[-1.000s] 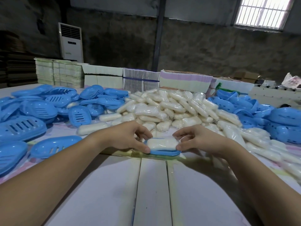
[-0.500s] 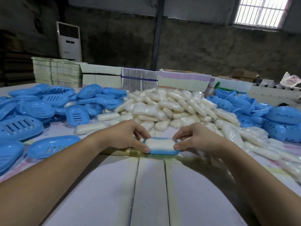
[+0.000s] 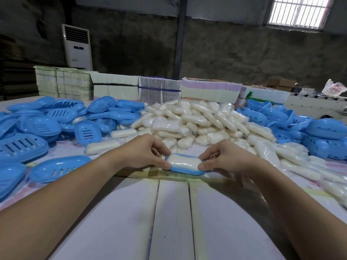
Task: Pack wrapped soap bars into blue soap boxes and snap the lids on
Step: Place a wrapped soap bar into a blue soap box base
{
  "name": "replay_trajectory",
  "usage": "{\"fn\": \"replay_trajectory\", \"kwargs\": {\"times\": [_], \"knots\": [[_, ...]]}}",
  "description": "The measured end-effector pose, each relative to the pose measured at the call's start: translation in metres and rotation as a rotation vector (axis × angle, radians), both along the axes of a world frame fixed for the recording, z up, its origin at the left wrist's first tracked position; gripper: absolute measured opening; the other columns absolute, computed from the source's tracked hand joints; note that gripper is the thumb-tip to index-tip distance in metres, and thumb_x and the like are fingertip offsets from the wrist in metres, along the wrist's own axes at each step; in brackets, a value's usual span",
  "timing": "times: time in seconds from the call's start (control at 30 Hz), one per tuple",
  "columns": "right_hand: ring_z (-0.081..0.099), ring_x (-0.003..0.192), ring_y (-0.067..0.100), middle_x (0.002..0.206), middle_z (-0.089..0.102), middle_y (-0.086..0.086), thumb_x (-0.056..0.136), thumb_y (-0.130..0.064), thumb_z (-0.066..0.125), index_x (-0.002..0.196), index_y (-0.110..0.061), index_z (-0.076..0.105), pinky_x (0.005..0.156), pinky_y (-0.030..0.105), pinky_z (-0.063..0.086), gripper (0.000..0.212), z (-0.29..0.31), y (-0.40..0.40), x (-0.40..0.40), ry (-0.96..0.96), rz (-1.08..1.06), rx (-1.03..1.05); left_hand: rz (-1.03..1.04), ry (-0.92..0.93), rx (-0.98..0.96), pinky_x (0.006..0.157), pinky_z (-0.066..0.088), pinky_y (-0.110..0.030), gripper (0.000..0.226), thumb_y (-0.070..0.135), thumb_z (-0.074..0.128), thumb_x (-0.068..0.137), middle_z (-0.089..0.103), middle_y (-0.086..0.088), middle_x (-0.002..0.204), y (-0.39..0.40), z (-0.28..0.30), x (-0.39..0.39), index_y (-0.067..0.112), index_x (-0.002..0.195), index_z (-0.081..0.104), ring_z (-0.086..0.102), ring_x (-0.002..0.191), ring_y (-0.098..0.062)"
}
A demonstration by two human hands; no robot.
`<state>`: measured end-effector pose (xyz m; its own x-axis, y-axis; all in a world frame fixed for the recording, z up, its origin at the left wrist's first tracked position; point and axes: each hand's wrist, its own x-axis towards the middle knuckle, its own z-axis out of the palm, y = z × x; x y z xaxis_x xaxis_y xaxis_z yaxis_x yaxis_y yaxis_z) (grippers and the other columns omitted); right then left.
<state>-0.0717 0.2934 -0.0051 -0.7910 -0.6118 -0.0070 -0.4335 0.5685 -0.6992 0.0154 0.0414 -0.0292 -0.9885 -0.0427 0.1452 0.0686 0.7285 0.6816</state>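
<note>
Seating a wrapped soap bar [image 3: 183,162] in a blue box base [image 3: 185,170] mid-tabletop [image 3: 116,218], just before the soap heap [image 3: 195,121]. Left hand [image 3: 144,152] and right hand [image 3: 223,156] pinch the base's two ends, thumbs near the bar, forearms converging. No lid on yet; next likely fetching one from the lid pile [image 3: 37,124] at the left edge.

Worn on the head, one wide-angle view only, so nothing shared with a second view. Faced forward and slightly downward across the table [image 3: 116,212], both forearms entering from the bottom corners. Close to the left hand [image 3: 144,152] and right hand [image 3: 223,158] at mid-frame; far from the back wall [image 3: 244,53] and barred window [image 3: 298,13]. Straight lines bowed near the edges.
</note>
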Motion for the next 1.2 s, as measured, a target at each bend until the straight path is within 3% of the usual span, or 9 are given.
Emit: {"fn": "replay_trajectory", "kwargs": {"times": [0.07, 0.17, 0.37, 0.53, 0.73, 0.87, 1.0, 1.1, 1.2], "knots": [[0.063, 0.056, -0.005, 0.082, 0.075, 0.004, 0.073, -0.017, 0.086, 0.092, -0.013, 0.075, 0.056, 0.006, 0.045, 0.022, 0.000, 0.000, 0.001, -0.016, 0.001, -0.015, -0.013, -0.013, 0.028, 0.070, 0.051, -0.018, 0.029, 0.038, 0.091, 0.068, 0.076, -0.001, 0.090, -0.001, 0.001, 0.002, 0.036, 0.094, 0.078, 0.068, 0.078, -0.011], [0.062, 0.052, -0.004, 0.081, 0.071, 0.009, 0.076, -0.008, 0.083, 0.102, -0.002, 0.073, 0.052, 0.006, 0.043, 0.028, 0.000, 0.002, 0.002, -0.066, -0.005, -0.064, -0.044, -0.035, 0.061, 0.065, 0.046, -0.017, 0.029, 0.037, 0.090, 0.070, 0.076, -0.005, 0.088, -0.002, 0.002, 0.003, 0.032, 0.097, 0.080, 0.061, 0.069, -0.005], [0.062, 0.051, -0.003, 0.082, 0.068, 0.008, 0.078, -0.001, 0.079, 0.108, 0.004, 0.071, 0.053, 0.007, 0.045, 0.031, 0.001, 0.003, 0.001, -0.101, 0.011, -0.085, -0.022, 0.000, 0.093, 0.059, 0.046, -0.011, 0.016, 0.029, 0.088, 0.075, 0.078, 0.000, 0.081, 0.002, 0.000, 0.001, 0.022, 0.088, 0.082, 0.064, 0.066, -0.001], [0.063, 0.055, -0.001, 0.079, 0.070, 0.006, 0.075, -0.006, 0.083, 0.097, 0.000, 0.074, 0.056, 0.009, 0.048, 0.024, 0.001, 0.002, 0.000, -0.074, -0.004, -0.050, 0.002, 0.045, 0.030, 0.066, 0.048, -0.014, 0.015, 0.032, 0.086, 0.077, 0.076, 0.006, 0.081, 0.006, -0.005, -0.001, 0.025, 0.089, 0.079, 0.066, 0.074, -0.003], [0.061, 0.063, 0.006, 0.076, 0.072, -0.004, 0.077, -0.022, 0.082, 0.098, -0.017, 0.075, 0.063, 0.023, 0.046, 0.023, 0.003, 0.006, -0.001, -0.044, -0.012, -0.014, -0.047, 0.065, -0.092, 0.069, 0.045, -0.006, 0.024, 0.037, 0.074, 0.089, 0.069, 0.017, 0.098, 0.010, -0.008, 0.001, 0.036, 0.113, 0.070, 0.063, 0.089, 0.003], [0.068, 0.083, 0.013, 0.089, 0.073, -0.005, 0.081, -0.025, 0.078, 0.096, -0.021, 0.075, 0.076, 0.024, 0.052, 0.016, 0.003, 0.008, -0.012, 0.185, -0.149, -0.154, -0.063, 0.083, -0.181, 0.073, 0.043, -0.012, 0.018, 0.042, 0.066, 0.094, 0.067, 0.020, 0.102, 0.015, -0.008, 0.002, 0.044, 0.112, 0.067, 0.063, 0.094, 0.001], [0.065, 0.081, 0.012, 0.091, 0.071, -0.005, 0.083, -0.019, 0.071, 0.097, -0.021, 0.074, 0.064, 0.015, 0.050, 0.014, -0.002, 0.013, -0.029, 0.269, -0.346, -0.311, -0.094, 0.114, -0.159, 0.076, 0.047, -0.009, 0.018, 0.041, 0.064, 0.095, 0.069, 0.019, 0.102, 0.020, -0.013, 0.000, 0.043, 0.112, 0.068, 0.063, 0.090, 0.004], [0.065, 0.090, 0.014, 0.098, 0.071, -0.004, 0.086, -0.019, 0.066, 0.105, -0.019, 0.073, 0.078, 0.027, 0.054, 0.021, -0.001, 0.027, -0.049, 0.294, -0.479, -0.328, -0.116, 0.144, -0.133, 0.076, 0.047, -0.013, 0.013, 0.043, 0.066, 0.092, 0.070, 0.020, 0.097, 0.022, -0.016, -0.003, 0.046, 0.104, 0.070, 0.063, 0.091, 0.007], [0.064, 0.097, 0.020, 0.105, 0.068, -0.003, 0.085, -0.024, 0.059, 0.111, -0.021, 0.070, 0.082, 0.038, 0.054, 0.028, 0.006, 0.059, -0.070, 0.392, -0.629, -0.262, -0.132, 0.159, -0.125, 0.075, 0.044, -0.013, 0.015, 0.052, 0.071, 0.083, 0.067, 0.032, 0.097, 0.022, -0.019, -0.005, 0.051, 0.098, 0.071, 0.061, 0.095, 0.010]]}}
